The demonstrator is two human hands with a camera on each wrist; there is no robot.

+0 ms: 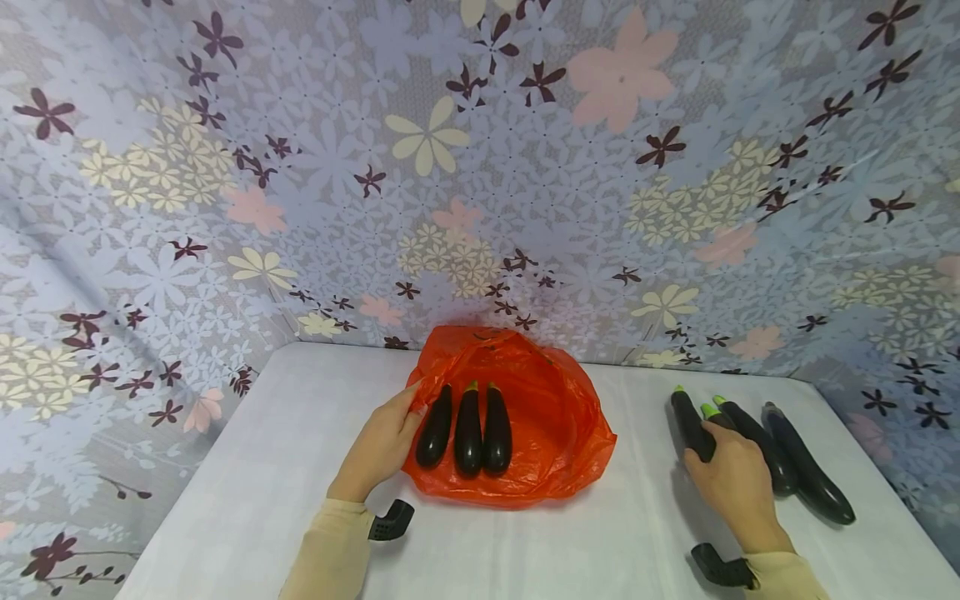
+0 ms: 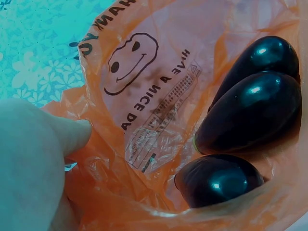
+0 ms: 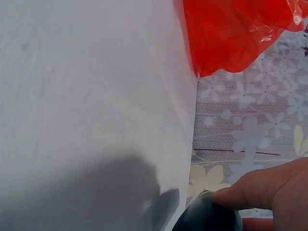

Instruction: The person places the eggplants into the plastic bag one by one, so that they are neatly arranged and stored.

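My left hand point(image 1: 386, 437) pinches the left rim of a crinkled red plastic bag point(image 1: 551, 450), which lies with its mouth open towards me. Three dark eggplants point(image 1: 468, 433) rest inside, stems pointing away. In the left wrist view, the thumb point(image 2: 74, 137) presses on the bag's edge beside the eggplants point(image 2: 250, 110). Over on the right, my right hand point(image 1: 735, 479) grips a dark eggplant point(image 1: 690, 421) with a green stem tip. The right wrist view has the thumb on the rounded end of an eggplant point(image 3: 207, 214). The right hand partly covers another green-stemmed eggplant point(image 1: 709, 412).
Two more eggplants, a nearer one point(image 1: 761, 446) and an outer one point(image 1: 810, 471), lie right of my right hand. A white-covered table point(image 1: 525, 550) bears everything. A flowered wall covering point(image 1: 480, 192) rises behind its back edge.
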